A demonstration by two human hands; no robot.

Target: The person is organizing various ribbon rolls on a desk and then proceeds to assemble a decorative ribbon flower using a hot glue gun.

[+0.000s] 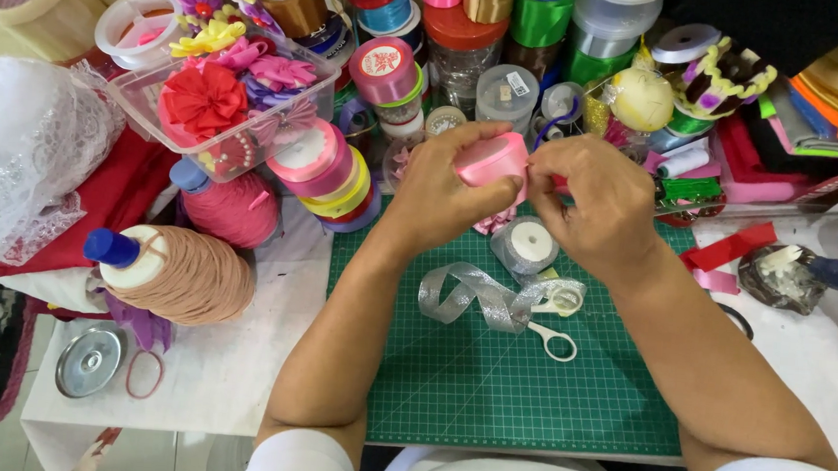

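Together, both hands work a pink satin ribbon roll (491,159) above the green gridded cutting mat (487,388) on the desk: left hand (439,195) clenched around the roll, right hand (598,207) pinching its loose end, over a crumpled silver ribbon strip (478,299) and white-handled scissors (556,326).

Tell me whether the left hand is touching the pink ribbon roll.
Touching. The head view shows the left hand with its fingers wrapped around the pink ribbon roll, held above the green cutting mat; the right hand pinches at its edge.
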